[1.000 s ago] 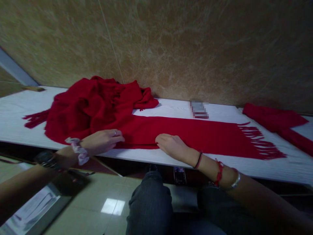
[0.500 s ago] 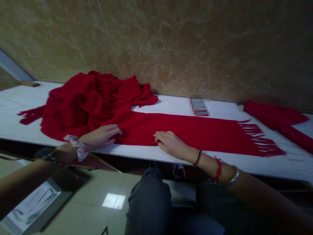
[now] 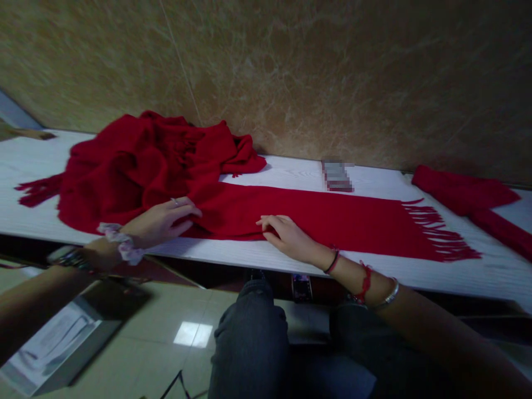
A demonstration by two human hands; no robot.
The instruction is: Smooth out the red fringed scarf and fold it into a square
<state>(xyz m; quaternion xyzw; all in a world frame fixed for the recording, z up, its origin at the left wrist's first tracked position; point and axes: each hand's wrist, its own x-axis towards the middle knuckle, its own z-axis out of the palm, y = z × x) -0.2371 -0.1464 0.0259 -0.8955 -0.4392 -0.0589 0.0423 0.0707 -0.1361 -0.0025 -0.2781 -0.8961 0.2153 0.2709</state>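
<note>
A red fringed scarf [image 3: 341, 221] lies along the white tabletop, flat on the right with its tassels [image 3: 443, 230] spread out. Toward the left it runs into a rumpled heap of red cloth [image 3: 124, 160]. My left hand [image 3: 172, 219] is over the near edge where the flat part meets the heap; its thumb and fingers are apart. Farther right, my right hand [image 3: 288, 235] rests on the scarf's near edge, fingers loosely curved and thumb apart from them. Neither hand grips the cloth.
Another folded red cloth [image 3: 465, 191] lies at the right end of the tabletop [image 3: 374, 183]. A small blurred-out item [image 3: 336, 175] is near the marble-patterned wall [image 3: 266, 77]. Below left stands a box [image 3: 54, 343] on the tiled floor.
My left hand has lifted slightly, with its thumb now farther from the fingers. My right hand stays near the same spot, its fingers a little more parted. The whole view has shifted slightly.
</note>
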